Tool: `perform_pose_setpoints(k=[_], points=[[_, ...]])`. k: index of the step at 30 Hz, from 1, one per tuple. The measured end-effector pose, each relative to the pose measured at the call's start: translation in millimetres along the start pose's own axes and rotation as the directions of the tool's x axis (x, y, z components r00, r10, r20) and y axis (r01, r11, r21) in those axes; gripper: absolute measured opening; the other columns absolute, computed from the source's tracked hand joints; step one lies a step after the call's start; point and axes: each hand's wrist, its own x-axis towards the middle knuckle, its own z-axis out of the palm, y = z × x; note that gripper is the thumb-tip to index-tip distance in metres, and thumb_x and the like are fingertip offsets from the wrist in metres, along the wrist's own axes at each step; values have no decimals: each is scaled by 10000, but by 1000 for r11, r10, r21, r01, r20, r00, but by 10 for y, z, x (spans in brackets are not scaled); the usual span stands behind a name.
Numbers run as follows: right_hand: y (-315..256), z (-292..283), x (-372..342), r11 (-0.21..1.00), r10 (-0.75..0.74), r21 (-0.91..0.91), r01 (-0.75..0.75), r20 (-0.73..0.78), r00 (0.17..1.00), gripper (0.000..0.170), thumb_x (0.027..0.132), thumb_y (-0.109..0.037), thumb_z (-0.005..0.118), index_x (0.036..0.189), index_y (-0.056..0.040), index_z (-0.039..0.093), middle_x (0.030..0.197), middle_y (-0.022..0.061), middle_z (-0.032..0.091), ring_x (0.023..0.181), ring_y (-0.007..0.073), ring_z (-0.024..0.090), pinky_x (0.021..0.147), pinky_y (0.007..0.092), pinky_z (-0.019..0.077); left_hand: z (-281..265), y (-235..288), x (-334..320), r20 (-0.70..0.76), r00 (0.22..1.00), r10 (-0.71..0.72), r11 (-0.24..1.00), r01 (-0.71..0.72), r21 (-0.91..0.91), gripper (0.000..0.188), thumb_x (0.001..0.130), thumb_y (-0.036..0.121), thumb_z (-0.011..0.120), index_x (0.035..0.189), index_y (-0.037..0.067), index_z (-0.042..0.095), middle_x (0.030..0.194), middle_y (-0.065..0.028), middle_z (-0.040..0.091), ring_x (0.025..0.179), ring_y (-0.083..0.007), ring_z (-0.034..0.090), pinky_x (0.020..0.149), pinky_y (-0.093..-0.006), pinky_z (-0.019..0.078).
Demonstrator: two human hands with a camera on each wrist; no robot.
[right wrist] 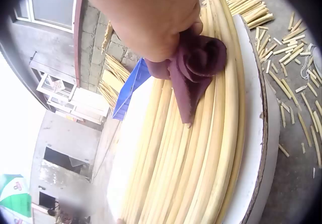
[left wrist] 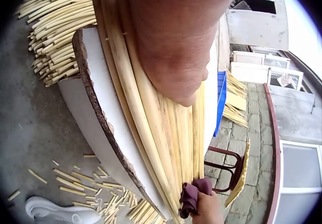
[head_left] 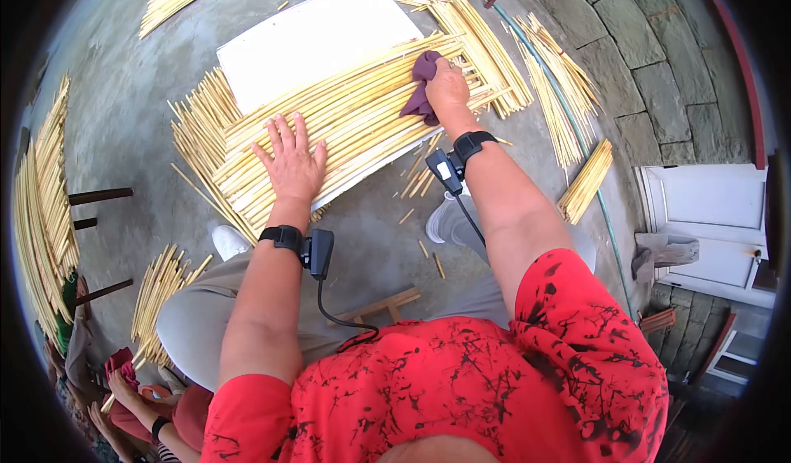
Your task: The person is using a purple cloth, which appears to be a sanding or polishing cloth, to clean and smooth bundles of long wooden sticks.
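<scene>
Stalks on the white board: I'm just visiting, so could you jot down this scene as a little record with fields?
Left hand: rests on the row of stalks, fingers spread
Right hand: grips a purple cloth against the same row
Row: pale stalks side by side, lying across a white board
Floor: grey, with short cut pieces scattered about
Right side: a small bundle on the floor
Clothing: red shirt with dark markings

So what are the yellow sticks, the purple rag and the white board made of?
Yellow sticks: probably reed or cane, given their slim, smooth, faintly shiny look. Purple rag: matte cloth, judging by its soft folds. White board: smooth, perhaps chipboard, from its rough brown edge.
</scene>
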Motion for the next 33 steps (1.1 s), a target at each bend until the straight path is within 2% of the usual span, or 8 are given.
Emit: perform_pose_setpoints(k=[2,6,8,11,16,19,25,33], points=[[-476,227,-317,974,-210,66,216,-84,974,378,706,-147,677,1061,-128,546,928,163,556,870,349,569,751,420,483,-5,9,0,-10,1000,6,1000,-6,-8,661,875,429,414,1426,114,228,1477,-151,187,1383,-307,88,1061,-597,13],[-1320,294,-1105,827,-549,187,530,68,833,206,730,-95,584,933,-129,565,928,139,505,914,325,533,732,418,495,6,4,38,77,997,4,990,-15,140,649,881,423,407,1424,110,237,1479,-150,183,1384,-304,86,1060,-598,12],[-1219,270,-948,834,-529,226,503,72,845,203,735,-95,578,935,-133,571,930,139,510,918,321,539,730,417,495,26,-5,64,157,987,-20,964,-23,266,648,882,423,404,1423,108,238,1480,-151,179,1385,-303,85,1059,-598,12],[-843,183,-404,920,-371,145,364,23,928,202,769,-106,550,961,-146,595,920,158,544,878,333,573,734,427,490,46,-4,13,-38,999,17,1000,-17,12,651,879,431,407,1417,100,253,1472,-159,200,1384,-306,89,1059,-598,11],[92,-138,450,993,-79,-79,83,50,996,231,852,-166,487,1065,-159,576,1031,171,557,959,337,575,806,416,483,36,-13,6,-30,999,21,1000,-21,-6,658,877,439,405,1422,106,245,1470,-161,205,1384,-305,92,1061,-594,3],[104,28,389,968,-137,-202,146,60,989,299,799,-171,568,1093,-130,532,1023,203,560,918,359,588,763,433,491,27,-3,7,-27,1000,12,1000,-12,0,654,876,428,414,1423,114,243,1474,-156,196,1385,-301,88,1063,-591,0],[-1070,110,-1127,851,-522,178,494,193,831,210,759,-126,563,966,-111,538,901,179,539,863,340,580,709,438,494,-6,11,11,28,1000,8,992,-12,124,649,874,420,417,1428,135,236,1481,-146,181,1387,-293,85,1064,-591,15],[-53,-197,-288,977,-186,-80,200,152,971,229,820,-129,481,1040,-151,540,984,181,565,923,347,594,764,430,486,58,10,14,-35,999,8,999,-6,47,653,886,457,391,1425,121,239,1477,-162,184,1382,-311,96,1060,-597,23]])
